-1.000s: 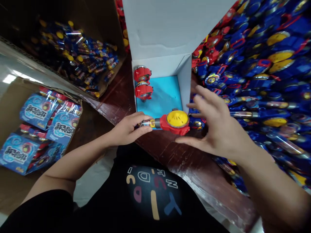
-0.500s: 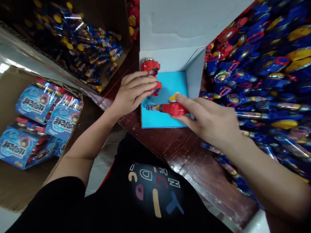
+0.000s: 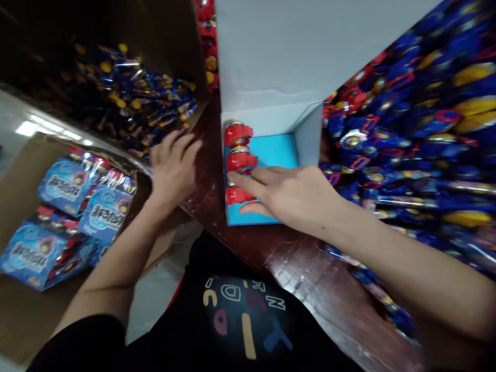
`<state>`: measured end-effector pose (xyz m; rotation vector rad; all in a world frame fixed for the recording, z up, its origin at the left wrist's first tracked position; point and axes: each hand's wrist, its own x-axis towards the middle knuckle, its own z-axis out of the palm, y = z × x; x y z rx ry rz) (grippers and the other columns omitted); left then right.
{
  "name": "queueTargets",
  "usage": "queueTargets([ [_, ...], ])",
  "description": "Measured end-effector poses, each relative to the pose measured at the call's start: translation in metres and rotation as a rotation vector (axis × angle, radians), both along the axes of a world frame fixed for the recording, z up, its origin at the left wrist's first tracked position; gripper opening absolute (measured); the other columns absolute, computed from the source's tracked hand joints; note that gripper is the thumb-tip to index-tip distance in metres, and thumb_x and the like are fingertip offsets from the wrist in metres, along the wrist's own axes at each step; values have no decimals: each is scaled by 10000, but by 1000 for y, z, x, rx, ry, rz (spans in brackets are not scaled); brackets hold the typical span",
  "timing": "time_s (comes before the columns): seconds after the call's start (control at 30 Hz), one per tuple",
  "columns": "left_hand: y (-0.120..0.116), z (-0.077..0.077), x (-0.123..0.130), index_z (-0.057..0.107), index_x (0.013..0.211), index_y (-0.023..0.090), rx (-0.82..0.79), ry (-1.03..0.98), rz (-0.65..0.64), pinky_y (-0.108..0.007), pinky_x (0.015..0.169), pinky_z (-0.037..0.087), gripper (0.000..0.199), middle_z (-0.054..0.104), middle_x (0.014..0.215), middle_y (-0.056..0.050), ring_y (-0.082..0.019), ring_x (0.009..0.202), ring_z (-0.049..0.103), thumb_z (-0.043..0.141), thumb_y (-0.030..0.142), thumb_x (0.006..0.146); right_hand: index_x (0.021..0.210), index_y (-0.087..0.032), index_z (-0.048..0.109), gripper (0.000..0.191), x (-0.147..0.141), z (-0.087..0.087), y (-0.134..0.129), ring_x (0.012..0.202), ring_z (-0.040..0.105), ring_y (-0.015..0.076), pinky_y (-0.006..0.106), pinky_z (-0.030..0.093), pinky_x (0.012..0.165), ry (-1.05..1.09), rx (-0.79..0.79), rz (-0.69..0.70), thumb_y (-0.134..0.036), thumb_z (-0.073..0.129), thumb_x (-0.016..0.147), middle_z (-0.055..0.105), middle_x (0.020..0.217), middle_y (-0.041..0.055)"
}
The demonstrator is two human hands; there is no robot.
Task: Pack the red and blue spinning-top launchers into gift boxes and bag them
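An upright-lidded box, white inside with a bright blue bottom [image 3: 273, 150], stands in front of me. Along its left side lie a red plastic toy [image 3: 237, 135] at the back and a second red toy [image 3: 241, 161] before it. A third red toy [image 3: 236, 196] lies nearest me, between the index finger and thumb of my right hand [image 3: 296, 199], which reaches in from the right. That hand covers the rest of this toy. My left hand [image 3: 173, 168] is outside the box to the left, fingers spread and holding nothing, near the edge of a carton of small tubes [image 3: 155, 101].
Many blue toys [image 3: 391, 137] with tubes are heaped on the right of the dark red table [image 3: 248, 245]. Red toys [image 3: 207, 31] show behind the box. At lower left, a carton [image 3: 19, 325] holds several blue printed packs [image 3: 64, 186].
My right hand has moved left with the red toy and turned it, bringing it down at the box's left side. My left hand has left the other toys and moved left.
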<state>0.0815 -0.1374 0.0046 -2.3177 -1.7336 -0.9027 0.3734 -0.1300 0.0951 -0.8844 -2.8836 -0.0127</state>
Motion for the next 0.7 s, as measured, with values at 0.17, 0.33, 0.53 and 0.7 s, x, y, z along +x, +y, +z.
queueTargets([
  [0.17,-2,-22,-60,639,941,190,-141,47,29,-821,1121,255,405,634,902,-125,-430,1237,569,330,374,1128,1437,-171,638,536,75,8,71,1021,727,262,378,535,899,445,-7,-537,-560,600,1070,771,1161,141],
  [0.33,12,-27,-67,452,724,223,-107,49,-46,-591,940,460,479,387,616,-54,-287,831,584,329,478,1110,1537,-60,515,713,99,-39,171,1404,506,461,556,465,1077,121,-59,-871,-472,718,992,524,1533,304],
  [0.53,9,1,-55,659,904,174,-223,255,-72,-578,952,545,287,744,1030,-193,-385,1113,705,404,224,1025,1410,-128,596,491,100,-78,209,1358,535,446,663,411,1125,282,-150,-955,-431,631,1026,652,1386,245],
  [0.7,-22,21,-32,609,1315,226,-125,75,-207,-670,1244,433,278,700,1417,-156,-347,1415,634,524,218,1050,1416,-264,553,542,140,-64,146,1176,621,296,490,509,977,892,-254,-756,-653,481,1044,638,1402,168],
])
